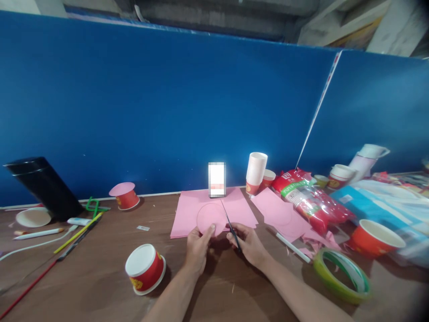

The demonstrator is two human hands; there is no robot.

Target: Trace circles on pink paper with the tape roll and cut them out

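Note:
My left hand point(198, 247) pinches the lower edge of a round pink paper disc point(211, 218) and holds it up over the table. My right hand point(248, 243) is closed on dark scissors point(230, 226), whose blades point up and away along the disc's right edge. Under and behind the disc lies a stack of pink paper sheets point(187, 214). An upturned red paper cup point(145, 268) with a white bottom stands just left of my left forearm.
More pink paper point(278, 210) and scraps lie to the right, with a white pen point(293, 247), a green tape roll point(342, 275), red cups point(375, 237), a cup stack point(255, 172) and a red packet point(306, 199). Left: pencils point(77, 233), a black container point(43, 185), a pink-topped cup point(125, 196). A blue partition backs the table.

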